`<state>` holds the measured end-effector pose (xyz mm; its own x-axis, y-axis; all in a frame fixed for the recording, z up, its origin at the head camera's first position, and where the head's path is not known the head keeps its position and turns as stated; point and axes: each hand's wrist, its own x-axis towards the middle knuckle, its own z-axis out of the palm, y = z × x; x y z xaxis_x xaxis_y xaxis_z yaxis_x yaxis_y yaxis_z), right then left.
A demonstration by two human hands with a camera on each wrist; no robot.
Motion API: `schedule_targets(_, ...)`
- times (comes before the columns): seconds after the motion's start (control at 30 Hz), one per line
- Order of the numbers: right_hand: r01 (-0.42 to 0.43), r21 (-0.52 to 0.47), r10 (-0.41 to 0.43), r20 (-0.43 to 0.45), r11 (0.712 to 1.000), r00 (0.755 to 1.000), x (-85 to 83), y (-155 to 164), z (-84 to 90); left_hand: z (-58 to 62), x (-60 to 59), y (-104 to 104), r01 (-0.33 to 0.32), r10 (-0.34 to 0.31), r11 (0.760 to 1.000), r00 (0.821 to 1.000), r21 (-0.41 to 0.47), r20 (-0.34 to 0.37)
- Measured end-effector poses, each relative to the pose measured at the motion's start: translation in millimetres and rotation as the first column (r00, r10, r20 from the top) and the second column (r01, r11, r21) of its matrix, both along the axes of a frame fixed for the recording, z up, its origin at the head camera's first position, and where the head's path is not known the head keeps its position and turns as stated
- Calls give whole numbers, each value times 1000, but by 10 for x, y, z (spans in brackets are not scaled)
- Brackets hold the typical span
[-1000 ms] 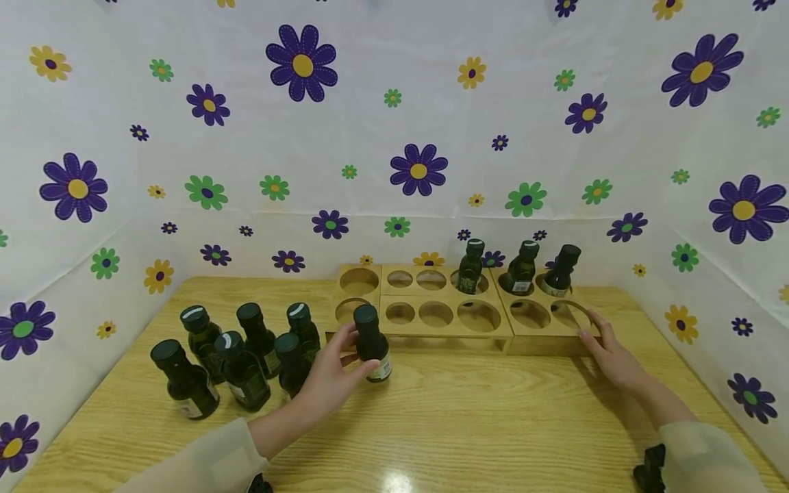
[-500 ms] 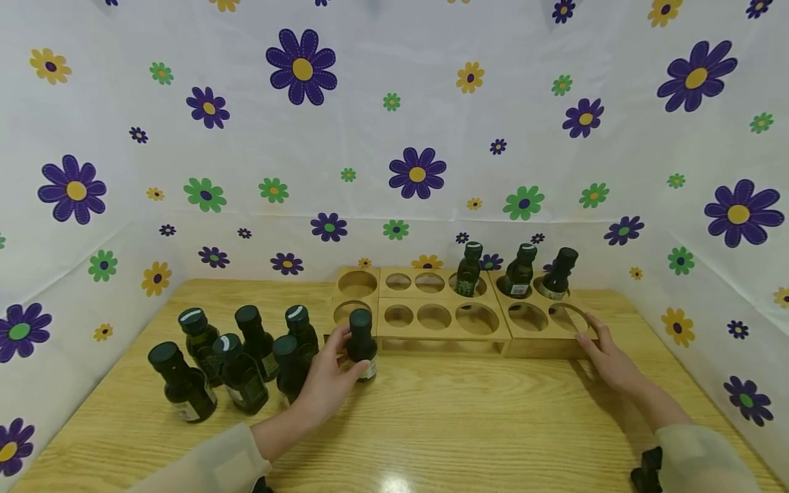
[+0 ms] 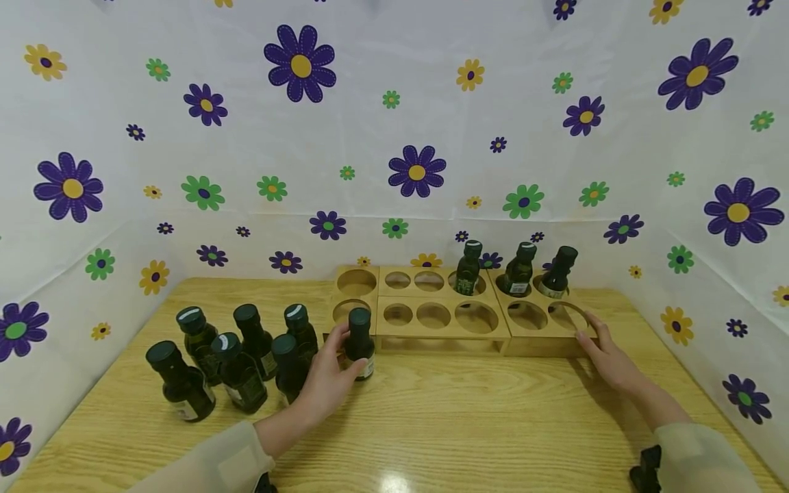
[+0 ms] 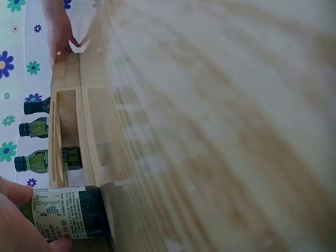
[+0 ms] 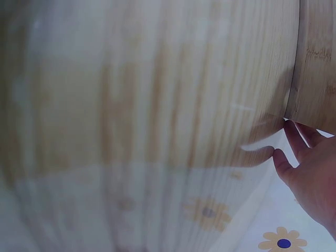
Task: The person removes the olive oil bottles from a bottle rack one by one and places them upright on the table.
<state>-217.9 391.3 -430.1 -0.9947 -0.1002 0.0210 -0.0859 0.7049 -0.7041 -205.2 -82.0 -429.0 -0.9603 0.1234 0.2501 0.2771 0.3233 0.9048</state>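
Observation:
My left hand (image 3: 327, 378) grips a dark green bottle (image 3: 359, 344) with a black cap, standing on the wooden table (image 3: 444, 424) just in front of the wooden rack's (image 3: 444, 337) left end. In the left wrist view the thumb and fingers curl round the labelled bottle (image 4: 65, 212). My right hand (image 3: 607, 352) rests with straight fingers against the rack's right front corner; its fingers (image 5: 294, 142) touch the wood in the right wrist view. Three bottles (image 3: 518, 270) stand in the rack's back row at the right.
Several more dark bottles (image 3: 240, 363) stand grouped on the table to the left of my left hand. The rack has several unfilled round holes (image 3: 433, 315). Flower-print sheets (image 3: 394, 137) wall the table on three sides.
My left hand has slid the bottle a little leftward and back toward the rack's left end. The right hand has stayed at the rack's right corner.

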Motion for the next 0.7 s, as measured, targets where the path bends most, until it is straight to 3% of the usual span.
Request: schedule_targets(0.7,-3,6,3,-7,1000,1000,-7,-7,7,5,2,-16,-14,14,1000,1000,16,6)
